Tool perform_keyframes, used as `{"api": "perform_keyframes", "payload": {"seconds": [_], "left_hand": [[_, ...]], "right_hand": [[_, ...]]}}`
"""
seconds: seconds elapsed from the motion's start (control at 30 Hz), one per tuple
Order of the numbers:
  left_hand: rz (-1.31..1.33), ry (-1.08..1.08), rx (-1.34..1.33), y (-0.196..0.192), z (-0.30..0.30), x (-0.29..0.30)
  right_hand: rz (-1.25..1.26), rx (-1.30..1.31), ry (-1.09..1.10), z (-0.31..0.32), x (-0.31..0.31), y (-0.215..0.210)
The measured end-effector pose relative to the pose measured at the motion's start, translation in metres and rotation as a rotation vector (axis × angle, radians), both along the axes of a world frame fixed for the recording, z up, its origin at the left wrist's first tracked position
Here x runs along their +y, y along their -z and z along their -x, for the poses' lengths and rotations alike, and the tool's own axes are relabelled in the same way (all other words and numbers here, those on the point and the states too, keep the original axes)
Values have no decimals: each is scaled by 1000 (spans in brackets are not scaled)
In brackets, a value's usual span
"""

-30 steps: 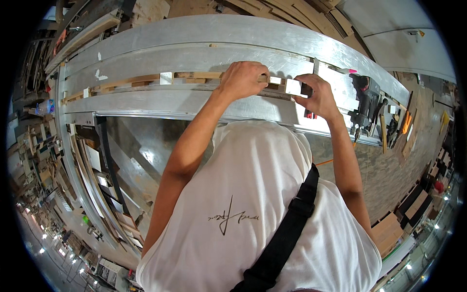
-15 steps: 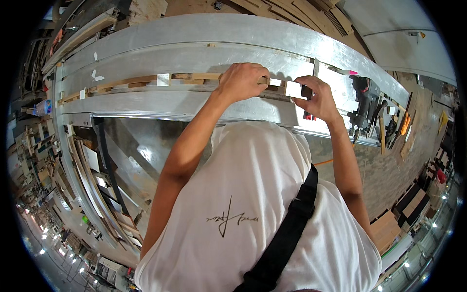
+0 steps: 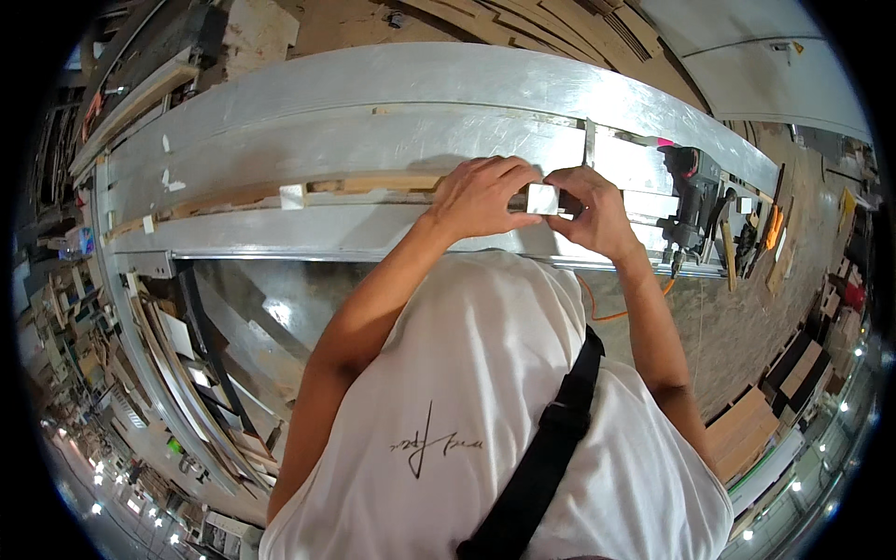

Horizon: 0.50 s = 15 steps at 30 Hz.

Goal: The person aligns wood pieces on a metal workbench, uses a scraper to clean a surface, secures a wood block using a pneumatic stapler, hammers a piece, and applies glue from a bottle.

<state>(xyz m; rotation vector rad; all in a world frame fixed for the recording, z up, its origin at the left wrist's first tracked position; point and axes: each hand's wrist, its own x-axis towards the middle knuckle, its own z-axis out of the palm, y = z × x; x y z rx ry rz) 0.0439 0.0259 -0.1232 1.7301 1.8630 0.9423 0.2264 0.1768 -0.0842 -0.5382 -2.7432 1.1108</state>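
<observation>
Above the metal worktable my hands meet around a small white square block (image 3: 542, 199). My left hand (image 3: 479, 198) is closed, its thumb and fingertips against the block's left side. From the right, the curled fingers and thumb of my right hand (image 3: 595, 211) grip the same block. A dark narrow piece shows beside it, partly hidden by my fingers. Long thin wooden strips (image 3: 369, 184) stretch along the table to the left of my hands. Another white square block (image 3: 292, 196) sits on them, with a smaller white piece (image 3: 148, 224) farther left.
A dark power drill (image 3: 692, 191) lies on the right end of the metal worktable (image 3: 448, 79). Beside it are hand tools and an orange-handled item (image 3: 774, 229). An orange cord (image 3: 611, 317) hangs below the front edge. Wood boards (image 3: 537, 28) lie beyond the table.
My right hand has moved left and my left hand slightly right, so they now meet at the white block. Both hands appear lower in the picture.
</observation>
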Motion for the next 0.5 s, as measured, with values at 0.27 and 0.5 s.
{"api": "perform_keyframes", "payload": {"seconds": [0.27,0.5], "left_hand": [[-117,-16,78,17,0,4],[-119,-8,46,14,8,12]], "right_hand": [[26,47,-27,1,7,4],[83,67,37,0,14,12]]}}
